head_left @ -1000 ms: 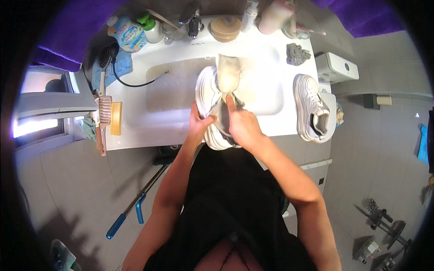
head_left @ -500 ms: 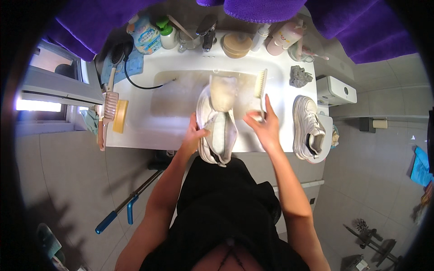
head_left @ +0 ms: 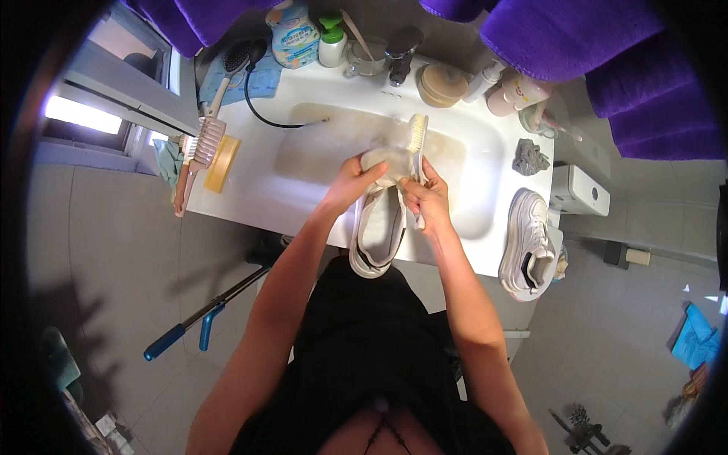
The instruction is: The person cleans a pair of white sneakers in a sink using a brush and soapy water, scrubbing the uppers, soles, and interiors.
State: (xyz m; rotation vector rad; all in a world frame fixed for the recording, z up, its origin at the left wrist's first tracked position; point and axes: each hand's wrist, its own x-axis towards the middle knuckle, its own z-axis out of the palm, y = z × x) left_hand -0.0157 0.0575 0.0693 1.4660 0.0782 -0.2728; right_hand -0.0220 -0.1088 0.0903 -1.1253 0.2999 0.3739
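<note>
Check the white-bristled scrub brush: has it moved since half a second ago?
Yes. The white-bristled scrub brush was at the white basin's right side; now the right hand holds it upright mid-basin, beside the white sneaker.

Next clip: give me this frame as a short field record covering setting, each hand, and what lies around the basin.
setting: white washbasin seen from above, grey tiled floor
left hand: grips the toe end of a white sneaker held over the basin's front edge
right hand: holds a scrubbing brush by its handle, bristle end pointing away from the person
second sneaker: on the counter's right corner, untouched
left of basin: hairbrush beside a yellow sponge
behind basin: tap, soap bottles, round tub
above: purple towels
</note>
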